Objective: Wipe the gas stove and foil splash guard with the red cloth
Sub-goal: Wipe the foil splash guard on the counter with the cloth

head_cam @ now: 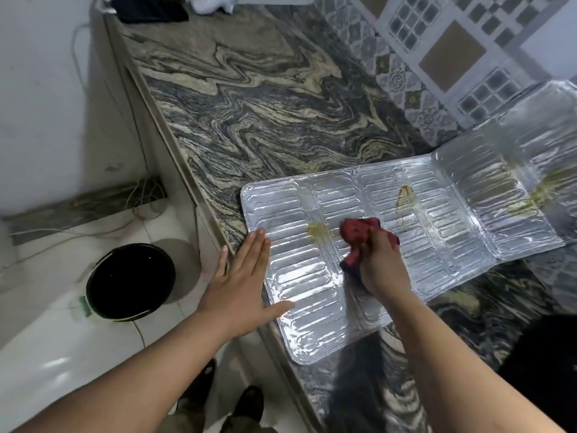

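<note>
The foil splash guard (pixel 437 220) lies unfolded and flat on the marbled counter, its right end bent upward. Yellow-brown stains mark it near the left panel, the middle and the right fold. My right hand (pixel 379 264) grips the bunched red cloth (pixel 359 235) and holds it down on the foil just right of the left stain. My left hand (pixel 246 276) lies flat with straight fingers on the foil's left edge, the thumb spread over the panel. A black shape at the right edge (pixel 549 364) may be the gas stove, mostly out of view.
The marbled counter (pixel 249 98) stretches away behind the foil, with a dark object (pixel 150 9) and a white item (pixel 212 3) at its far end. Patterned wall tiles (pixel 452 51) run along the right. A black bucket (pixel 131 281) and loose cables sit on the floor to the left.
</note>
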